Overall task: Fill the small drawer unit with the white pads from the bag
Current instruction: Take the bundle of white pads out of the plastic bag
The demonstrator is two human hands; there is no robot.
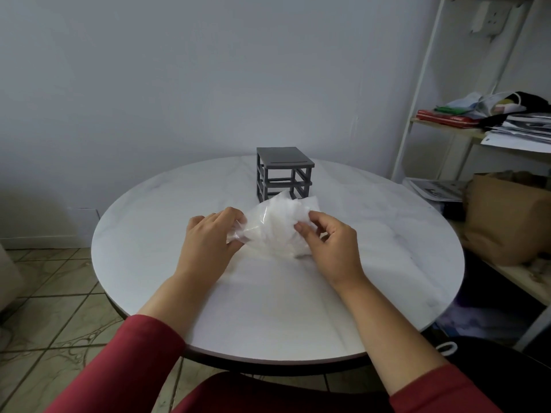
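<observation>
A clear plastic bag (275, 226) full of white pads lies on the round white table (155, 234), just in front of the small dark grey drawer unit (283, 171). The unit stands toward the table's far side and its frame looks open, with no drawers visible in it. My left hand (210, 238) grips the bag's left edge. My right hand (329, 244) pinches the bag's right side between thumb and fingers. The single pads inside blur into one white mass.
A white metal shelf (423, 93) stands to the right, with papers, cloths and a red packet on it. A brown paper bag (504, 219) sits lower on that shelf, close to the table's right edge. Tiled floor lies to the left.
</observation>
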